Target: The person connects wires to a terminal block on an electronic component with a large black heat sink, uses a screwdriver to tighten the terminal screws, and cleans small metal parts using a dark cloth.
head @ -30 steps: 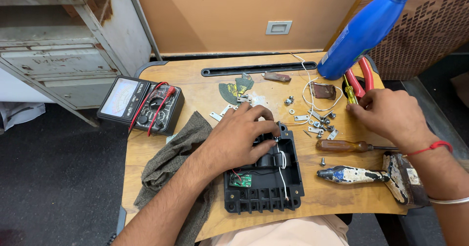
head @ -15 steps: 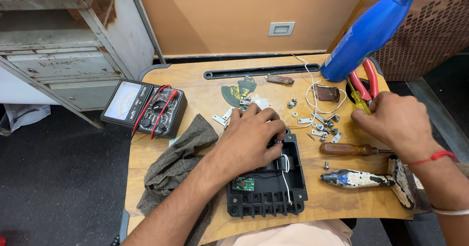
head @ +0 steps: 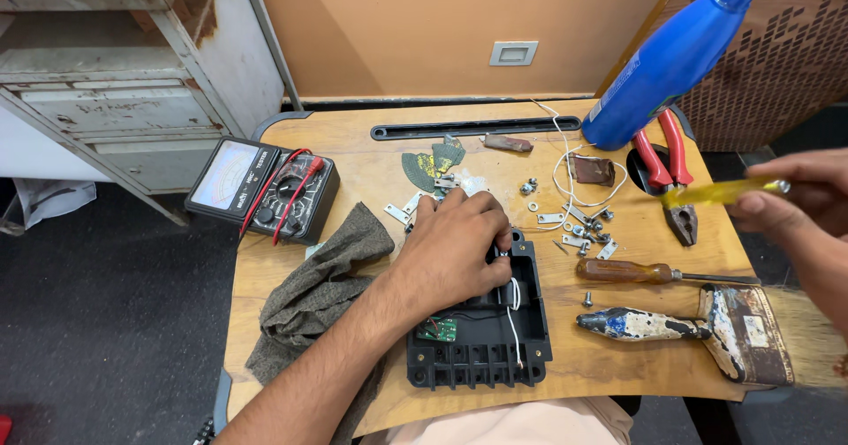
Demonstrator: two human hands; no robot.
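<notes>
Wooden table (head: 353, 268): multimeter (head: 263, 186), grey cloth (head: 318, 290), black casing (head: 481, 330), pliers (head: 664, 173), brush (head: 698, 326) (paint-stained), scattered screws (head: 579, 229).

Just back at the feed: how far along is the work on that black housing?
Done: the black housing lies open, its circuit board and wires exposed, with loose screws spread on the table. In hand: the left hand presses on the housing; the right hand holds a yellow-handled tool. Left: the housing is not closed, and the multimeter lies aside.

Matt blk plastic housing (head: 481, 339), rough grey cloth (head: 318, 295), worn wood tabletop (head: 353, 145).
</notes>
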